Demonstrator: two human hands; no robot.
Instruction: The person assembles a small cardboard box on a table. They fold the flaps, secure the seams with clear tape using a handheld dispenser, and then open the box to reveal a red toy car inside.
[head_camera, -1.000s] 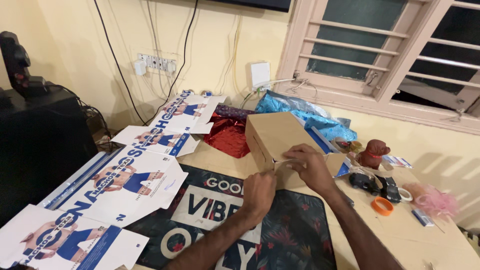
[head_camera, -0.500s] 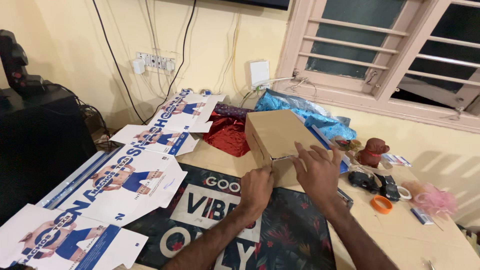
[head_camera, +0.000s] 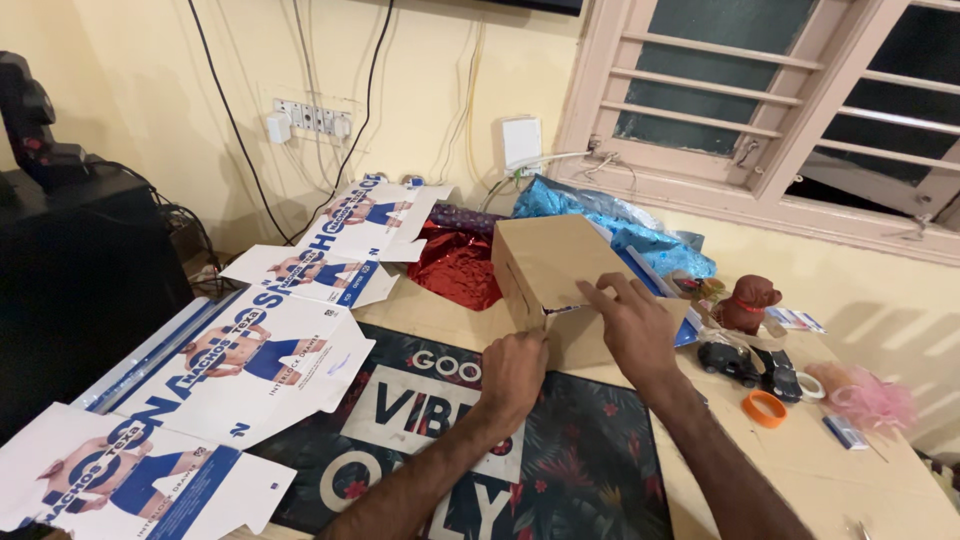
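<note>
Box (head_camera: 548, 262) of brown cardboard lies on the desk (head_camera: 800, 470) beside a dark mat (head_camera: 560, 470); left hand (head_camera: 513, 373) curled against its near end, right hand (head_camera: 633, 325) spread flat on the flap.

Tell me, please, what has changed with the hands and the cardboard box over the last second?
The right hand slid from the box's top edge down onto its near end flap, fingers spread. The left hand stayed fisted against the near corner. Box, toy dog and orange ring unmoved.

right hand (head_camera: 637, 332) hides the cardboard box (head_camera: 548, 262) flap edge.
</note>
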